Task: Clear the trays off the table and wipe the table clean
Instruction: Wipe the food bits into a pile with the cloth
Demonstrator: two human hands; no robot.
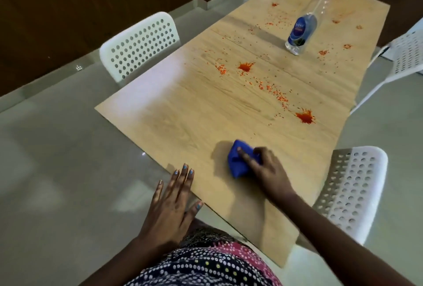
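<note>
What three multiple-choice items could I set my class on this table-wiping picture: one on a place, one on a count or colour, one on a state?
1. Where does the spray bottle stand?
A. On the far part of the table, beyond the red stains
B. On the floor
C. In the left hand

2. How many white chairs show at least in part?
A. Two
B. Four
C. Six

3. What is the right hand doing?
A. Hanging idle
B. Holding the blue cloth down on the table
C. Lifting a tray

Answers:
1 A: the bottle is upright on the wood past the two big red splashes.
2 B: two chairs show on each long side.
3 B: its fingers lie over the bunched cloth on the tabletop, while the left hand rests flat at the table's edge.
</note>
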